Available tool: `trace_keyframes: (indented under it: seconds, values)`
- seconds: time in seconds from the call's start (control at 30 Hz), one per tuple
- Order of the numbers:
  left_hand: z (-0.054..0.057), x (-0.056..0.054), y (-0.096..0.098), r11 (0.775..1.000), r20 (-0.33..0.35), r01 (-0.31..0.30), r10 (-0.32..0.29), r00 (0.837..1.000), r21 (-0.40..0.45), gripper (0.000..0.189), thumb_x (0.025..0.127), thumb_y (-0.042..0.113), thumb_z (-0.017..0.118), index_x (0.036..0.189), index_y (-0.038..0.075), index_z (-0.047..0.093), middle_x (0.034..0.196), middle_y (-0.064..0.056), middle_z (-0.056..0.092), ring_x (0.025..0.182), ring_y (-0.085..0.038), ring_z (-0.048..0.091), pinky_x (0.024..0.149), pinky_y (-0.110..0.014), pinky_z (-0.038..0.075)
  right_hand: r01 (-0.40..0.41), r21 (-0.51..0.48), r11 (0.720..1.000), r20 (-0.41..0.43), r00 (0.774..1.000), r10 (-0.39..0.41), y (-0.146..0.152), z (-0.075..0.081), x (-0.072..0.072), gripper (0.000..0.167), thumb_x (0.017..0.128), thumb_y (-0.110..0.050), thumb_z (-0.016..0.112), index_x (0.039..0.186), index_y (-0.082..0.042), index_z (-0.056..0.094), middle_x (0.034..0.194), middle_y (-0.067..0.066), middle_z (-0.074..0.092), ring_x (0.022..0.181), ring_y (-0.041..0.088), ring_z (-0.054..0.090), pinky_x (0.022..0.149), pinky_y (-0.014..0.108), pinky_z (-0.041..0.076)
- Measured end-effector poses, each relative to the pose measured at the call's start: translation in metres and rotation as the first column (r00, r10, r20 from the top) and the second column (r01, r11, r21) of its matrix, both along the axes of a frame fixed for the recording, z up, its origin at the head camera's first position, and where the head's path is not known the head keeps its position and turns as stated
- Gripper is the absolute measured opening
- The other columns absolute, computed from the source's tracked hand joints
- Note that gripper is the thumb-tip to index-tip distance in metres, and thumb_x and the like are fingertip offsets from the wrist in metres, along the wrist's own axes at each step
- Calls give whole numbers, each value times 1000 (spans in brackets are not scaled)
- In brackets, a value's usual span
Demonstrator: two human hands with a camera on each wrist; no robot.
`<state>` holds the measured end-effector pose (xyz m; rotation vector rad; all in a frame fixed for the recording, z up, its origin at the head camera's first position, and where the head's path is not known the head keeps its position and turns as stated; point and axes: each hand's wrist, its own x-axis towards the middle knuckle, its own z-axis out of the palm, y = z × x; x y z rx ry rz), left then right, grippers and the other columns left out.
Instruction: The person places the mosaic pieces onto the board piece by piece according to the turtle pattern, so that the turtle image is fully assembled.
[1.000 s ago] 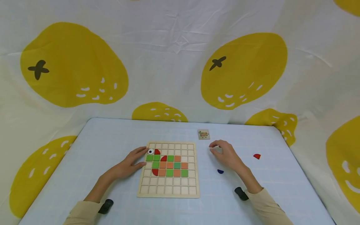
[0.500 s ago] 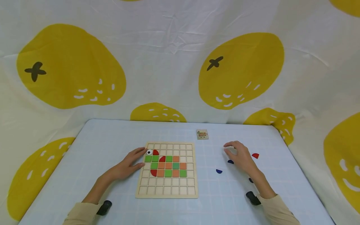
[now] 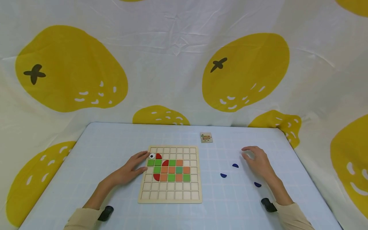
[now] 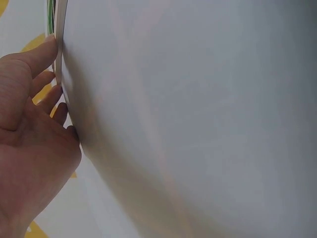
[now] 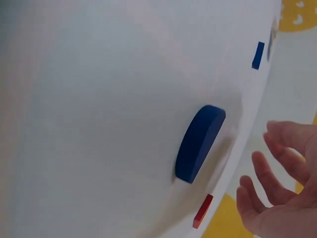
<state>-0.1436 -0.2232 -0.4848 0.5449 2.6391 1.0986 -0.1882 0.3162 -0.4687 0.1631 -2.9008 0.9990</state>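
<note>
A wooden grid board [image 3: 170,195] lies on the table, partly filled with green, orange, teal and red pieces and a round eye piece [image 3: 152,156]. My left hand [image 3: 126,172] rests at the board's left edge, thumb and fingers touching it, as the left wrist view also shows. Out to the right, my right hand [image 3: 258,162] hovers with fingers loosely bent and nothing held. Near it lie three blue half-circle pieces [image 3: 235,165], one standing large in the right wrist view. A red piece [image 5: 202,211] shows there too; in the head view my right hand hides it.
A small picture card [image 3: 206,137] lies behind the board, toward the table's back edge. The table has a pale cloth [image 3: 100,140], and a curtain with yellow fruit prints [image 3: 172,80] hangs behind it.
My right hand has moved right, away from the board, uncovering two more blue half-circle pieces and now covering the red piece in the head view. The left hand keeps its place on the board.
</note>
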Motion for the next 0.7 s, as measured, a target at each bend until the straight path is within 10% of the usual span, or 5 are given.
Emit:
trace_keyframes:
  seconds: [0.7]
  values:
    - [3,2,0,1000,-8,0,0,1000,1,64,105,27,61,160,5,36,164,-23,26,149,-49,22,115,-69,25,3,82,997,60,998,-8,36,-5,5,28,96,2,64,124,6,65,126,36,56,115,51,50,101,68,43]
